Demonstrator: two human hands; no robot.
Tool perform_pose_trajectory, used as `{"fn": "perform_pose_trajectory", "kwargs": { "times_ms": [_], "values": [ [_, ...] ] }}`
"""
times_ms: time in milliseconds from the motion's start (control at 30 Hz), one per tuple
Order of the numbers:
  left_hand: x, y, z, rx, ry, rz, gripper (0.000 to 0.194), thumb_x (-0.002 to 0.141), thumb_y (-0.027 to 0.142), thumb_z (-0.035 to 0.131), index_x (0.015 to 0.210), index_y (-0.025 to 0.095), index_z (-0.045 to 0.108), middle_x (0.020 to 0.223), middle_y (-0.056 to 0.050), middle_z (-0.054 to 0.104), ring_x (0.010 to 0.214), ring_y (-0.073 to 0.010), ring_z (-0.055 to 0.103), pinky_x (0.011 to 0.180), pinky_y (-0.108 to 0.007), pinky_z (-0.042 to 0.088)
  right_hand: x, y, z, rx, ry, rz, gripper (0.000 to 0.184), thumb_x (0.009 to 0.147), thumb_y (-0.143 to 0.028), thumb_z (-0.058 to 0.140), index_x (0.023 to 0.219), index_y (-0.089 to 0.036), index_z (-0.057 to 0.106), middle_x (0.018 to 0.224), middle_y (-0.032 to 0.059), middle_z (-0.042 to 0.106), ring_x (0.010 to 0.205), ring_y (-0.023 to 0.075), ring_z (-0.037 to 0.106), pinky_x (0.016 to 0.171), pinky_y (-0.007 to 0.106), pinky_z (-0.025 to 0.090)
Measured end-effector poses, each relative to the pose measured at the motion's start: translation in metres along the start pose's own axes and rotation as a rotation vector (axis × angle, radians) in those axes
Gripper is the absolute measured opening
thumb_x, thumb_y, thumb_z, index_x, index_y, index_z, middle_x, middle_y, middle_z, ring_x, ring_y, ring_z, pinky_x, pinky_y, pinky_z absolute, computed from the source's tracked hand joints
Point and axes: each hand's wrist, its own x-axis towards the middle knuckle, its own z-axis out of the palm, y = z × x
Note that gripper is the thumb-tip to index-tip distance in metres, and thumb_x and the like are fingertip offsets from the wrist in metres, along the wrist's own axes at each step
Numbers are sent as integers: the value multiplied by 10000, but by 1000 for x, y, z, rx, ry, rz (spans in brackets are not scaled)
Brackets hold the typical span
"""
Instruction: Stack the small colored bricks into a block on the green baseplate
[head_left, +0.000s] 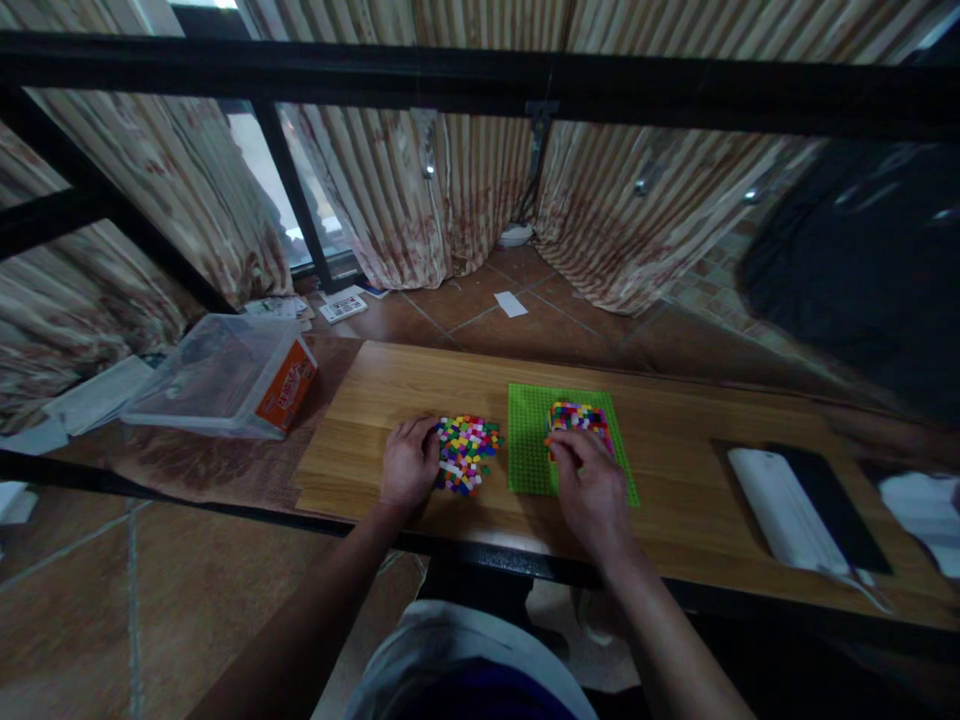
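Clear bin: Over on the far left, a see-through plastic bin (217,375) sits on a reddish patterned surface (217,470), an orange label (286,385) blazing on its right-hand end.
Wooden desk: Next comes the pale grain of the desk (349,410), running away to the right beneath everything else.
Left hand: Here's the left hand (410,462), down at the left edge of the pile, fingers curled towards it; whether they grip a brick, I cannot tell from here.
Loose bricks: And what a burst of colour, small bricks (466,452) in a scattered heap, yellow, pink, white, blue and green, just right of that hand.
White card: Beyond the desk, a white card (511,304) lies on the tiled floor (465,315), with striped curtains (480,190) hanging behind.
Green baseplate: Now the studded green baseplate (529,440), flat on the desk, near the heap but apart from it.
Brick block: On its right half sits a tight multicoloured block (581,412), partly hidden by the right hand.
Right hand: The right hand (592,485) is over the plate, thumb and forefinger close together, a speck of orange at their tips; too small to say if it's pinched.
White pouch: Well to the right, a long white pouch (784,510) lies beside a dark flat item (832,510).
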Motion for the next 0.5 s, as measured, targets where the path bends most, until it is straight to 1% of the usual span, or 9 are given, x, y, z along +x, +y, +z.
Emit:
{"fn": "perform_pose_trajectory", "kwargs": {
  "times_ms": [67,133,233,333,500],
  "values": [
    [0,0,0,-1,-2,4,240,902,201,495,1068,189,667,1101,-86,705,1071,-245,635,994,-425,487,7,19,-15,-42,70,39,284,948,-378,463,950,-198,682,939,85,690,888,219,640,804,365,499],
    [1,0,0,1,-4,8,244,900,198,492,1068,189,667,1104,-88,704,1072,-248,636,993,-429,486,14,38,-25,-103,123,93,325,932,-417,471,932,-182,695,913,101,700,836,229,641,763,367,498],
    [1,0,0,7,-5,8,249,902,206,488,1073,190,668,1105,-92,703,1068,-255,637,985,-434,490,22,58,-31,-184,134,126,367,923,-435,458,912,-165,706,914,124,710,811,242,638,751,378,489],
    [1,-1,0,13,-5,5,253,901,213,490,1076,187,671,1109,-95,702,1071,-258,635,982,-431,493,27,68,-28,-216,90,99,371,924,-412,437,918,-159,708,925,128,716,829,245,637,775,384,483],
    [2,-1,0,8,-10,4,257,896,213,497,1082,192,673,1118,-90,702,1073,-252,635,994,-431,488,30,72,-23,-231,56,65,357,919,-386,426,894,-172,711,919,121,724,868,248,637,817,391,478]
  ]
}}
